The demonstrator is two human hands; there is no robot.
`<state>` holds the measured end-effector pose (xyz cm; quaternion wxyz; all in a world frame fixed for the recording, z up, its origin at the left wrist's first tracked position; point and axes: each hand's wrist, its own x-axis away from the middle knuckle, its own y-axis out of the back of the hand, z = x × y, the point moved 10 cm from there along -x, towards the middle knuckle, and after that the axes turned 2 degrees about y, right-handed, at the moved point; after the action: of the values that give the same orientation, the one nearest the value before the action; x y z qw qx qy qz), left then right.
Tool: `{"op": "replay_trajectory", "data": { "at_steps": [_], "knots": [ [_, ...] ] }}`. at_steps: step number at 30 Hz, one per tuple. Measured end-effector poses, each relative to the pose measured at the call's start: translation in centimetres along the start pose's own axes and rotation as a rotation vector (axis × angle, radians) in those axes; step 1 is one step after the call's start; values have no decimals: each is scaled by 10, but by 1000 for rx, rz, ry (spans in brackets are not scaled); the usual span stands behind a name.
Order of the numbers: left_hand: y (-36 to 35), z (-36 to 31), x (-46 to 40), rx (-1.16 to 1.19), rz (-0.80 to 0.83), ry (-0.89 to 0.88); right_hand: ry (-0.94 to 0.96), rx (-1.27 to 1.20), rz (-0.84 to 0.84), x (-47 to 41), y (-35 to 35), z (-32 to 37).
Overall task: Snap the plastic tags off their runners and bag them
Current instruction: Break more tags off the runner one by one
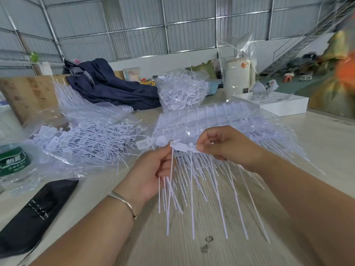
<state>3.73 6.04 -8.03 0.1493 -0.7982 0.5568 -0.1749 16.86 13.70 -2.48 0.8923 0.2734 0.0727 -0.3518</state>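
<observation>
We see even, soft daylight with faint shadows; wide-angle bending bows the edges, the right margin smears into blur, and the plastic bags (pixel 84 120) glint mildly

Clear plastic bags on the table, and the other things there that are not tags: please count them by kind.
Clear bags holding tags: 3
Empty clear bag standing upright: 1
Green-label water bottle: 1
Dark blue cloth: 1
White box: 1
Black pouch: 1
Total: 8
</observation>
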Motion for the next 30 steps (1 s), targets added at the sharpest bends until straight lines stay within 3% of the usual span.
{"op": "replay_trajectory", "data": {
  "at_steps": [7, 15, 30],
  "knots": [
    [-4, 0, 4, -35, 32, 10, -5, -42, 7, 1, 1, -3],
    [2, 8, 1, -72, -44, 76, 34, -83, -19, -2, 11, -3],
    [-9, 16, 6, -67, 90, 177, 23, -195, -67, -3, 22, -7]
  ]
}}
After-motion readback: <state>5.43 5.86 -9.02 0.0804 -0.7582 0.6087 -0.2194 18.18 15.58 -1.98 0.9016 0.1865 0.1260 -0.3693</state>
